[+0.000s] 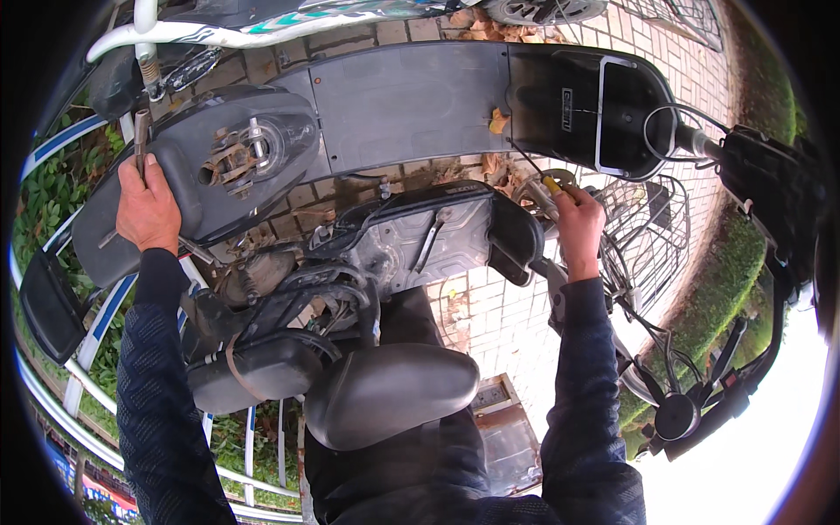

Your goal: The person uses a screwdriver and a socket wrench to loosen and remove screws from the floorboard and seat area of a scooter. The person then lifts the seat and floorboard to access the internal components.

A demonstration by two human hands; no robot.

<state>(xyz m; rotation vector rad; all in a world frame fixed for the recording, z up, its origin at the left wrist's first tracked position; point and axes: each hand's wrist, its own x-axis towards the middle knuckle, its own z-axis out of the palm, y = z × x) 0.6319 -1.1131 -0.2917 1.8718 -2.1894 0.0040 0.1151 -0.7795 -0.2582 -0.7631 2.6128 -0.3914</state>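
Okay, your right hand [580,223] is closed around a yellow-handled, thin dark-shafted screwdriver [551,185], right of centre in the frame. Your left hand [150,206], upper left, grips a slim dull-metal rod tool [141,136] over the black padded seat [101,217]; can't tell its exact type.

For a clean job, I'd line the shaft up with whatever the tip meets, press along it before twisting, and mind your knuckles near the black wire basket [658,206].

Screwdriver's long axis is diagonal: handle lower right, shaft pointing up-left, tip by the lower right corner of the flat grey plastic footboard [411,101], just below the yellow-brown leaf [499,121]. Can't tell if it's touching. Rod tool stands near vertical in the frame, thicker end up.
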